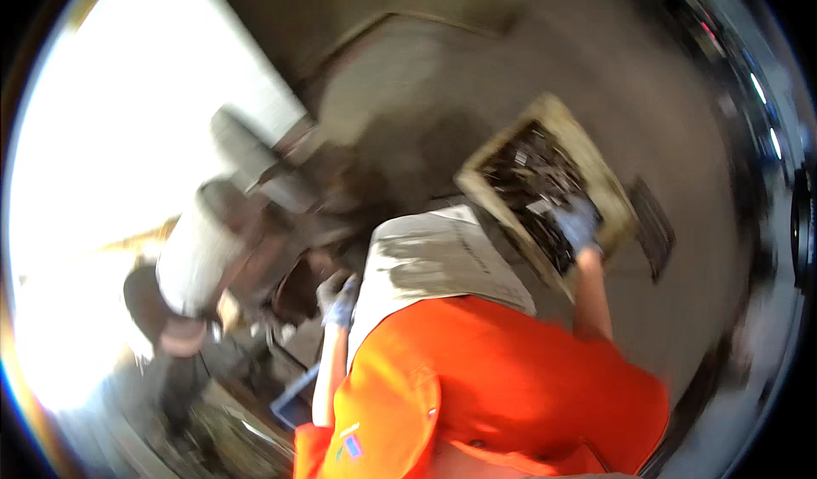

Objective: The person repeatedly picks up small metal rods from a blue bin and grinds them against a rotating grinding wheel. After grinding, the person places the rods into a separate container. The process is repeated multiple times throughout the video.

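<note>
My right hand (578, 224), in a bluish-grey glove, reaches down into a shallow pale yellowish crate (611, 185). Many small dark, elongated pieces (532, 162), metallic in look, fill the crate. The hand touches or nearly touches them; motion blur smears its fingers, so a grip cannot be made out. Beside my apron (434, 262), my left hand (338, 299) wears a similar glove with dark grey fingers. These look curled in, and whatever they may hold is hidden. It is nearest to a dark brown rounded part (298, 287) of the blurred equipment on the left.
Blurred machinery with pale cylindrical housings (200, 249) stands close on my left, before a very bright area. A dark slatted piece (654, 228) lies on the grey floor (672, 130) right of the crate. A blue-edged flat object (295, 398) is by my left forearm.
</note>
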`<state>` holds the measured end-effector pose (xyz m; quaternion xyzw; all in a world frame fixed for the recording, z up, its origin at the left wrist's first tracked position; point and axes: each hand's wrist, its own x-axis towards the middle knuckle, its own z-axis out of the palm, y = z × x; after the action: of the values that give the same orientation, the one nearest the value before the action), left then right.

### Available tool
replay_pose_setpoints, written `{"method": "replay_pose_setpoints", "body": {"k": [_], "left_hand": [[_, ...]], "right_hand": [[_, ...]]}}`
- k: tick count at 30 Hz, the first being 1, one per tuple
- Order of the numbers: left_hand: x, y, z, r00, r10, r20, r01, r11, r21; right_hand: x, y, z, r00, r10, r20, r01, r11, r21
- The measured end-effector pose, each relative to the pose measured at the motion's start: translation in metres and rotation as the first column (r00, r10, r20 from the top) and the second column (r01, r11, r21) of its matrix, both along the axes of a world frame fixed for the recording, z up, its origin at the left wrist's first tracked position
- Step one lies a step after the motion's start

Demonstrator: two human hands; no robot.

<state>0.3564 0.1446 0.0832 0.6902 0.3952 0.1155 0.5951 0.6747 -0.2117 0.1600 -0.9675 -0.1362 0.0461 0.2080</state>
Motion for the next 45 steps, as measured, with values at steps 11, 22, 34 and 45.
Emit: {"method": "replay_pose_setpoints", "body": {"k": [11, 22, 34, 45], "left_hand": [[-0.043, -0.017, -0.023, 0.970, 0.225, -0.092, -0.238, 0.959, -0.156], [-0.301, -0.122, -0.094, 0.227, 0.973, -0.035, -0.974, 0.226, -0.008], [-0.383, -0.135, -0.098, 0.231, 0.277, -0.933, -0.503, 0.854, 0.129], [-0.370, -0.109, -0.109, 0.293, 0.085, -0.952, -0.228, 0.974, 0.016]], "right_hand": [[-0.027, 0.140, -0.076, 0.688, 0.548, -0.475, -0.384, 0.831, 0.401], [-0.041, 0.208, -0.074, 0.501, 0.645, -0.577, -0.739, 0.666, 0.103], [-0.063, 0.232, -0.065, 0.419, 0.583, -0.696, -0.681, 0.709, 0.183], [-0.047, 0.217, -0.081, 0.461, 0.563, -0.686, -0.701, 0.705, 0.107]]}}
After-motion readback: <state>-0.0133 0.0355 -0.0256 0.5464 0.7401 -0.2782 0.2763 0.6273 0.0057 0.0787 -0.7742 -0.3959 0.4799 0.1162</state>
